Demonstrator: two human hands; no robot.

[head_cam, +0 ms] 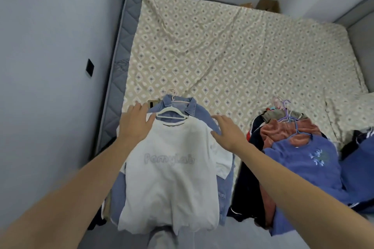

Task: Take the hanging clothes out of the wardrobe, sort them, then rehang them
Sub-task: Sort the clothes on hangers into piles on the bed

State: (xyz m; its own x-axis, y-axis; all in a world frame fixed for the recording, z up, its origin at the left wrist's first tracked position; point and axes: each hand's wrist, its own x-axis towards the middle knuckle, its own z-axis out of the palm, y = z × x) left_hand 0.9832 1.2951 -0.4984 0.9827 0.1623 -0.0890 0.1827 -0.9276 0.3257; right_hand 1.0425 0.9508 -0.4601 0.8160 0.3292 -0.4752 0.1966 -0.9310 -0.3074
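While both forearms reach forward over the bed (pixel 232 50), the left hand (pixel 135 123) lies flat with fingers spread on the left shoulder of the white T-shirt (pixel 170 180), beside its white hanger (pixel 172 114). With relaxed, straight fingers, the right hand (pixel 227 133) rests on the shirt's right shoulder. Underneath lies a denim jacket (pixel 182 105). Apart to the right sits a pile of clothes (pixel 299 147).

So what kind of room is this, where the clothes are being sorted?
Most likely a bedroom: a wide bed with a patterned sheet fills it, hemmed by plain walls, with hangered clothes piled on the bed.
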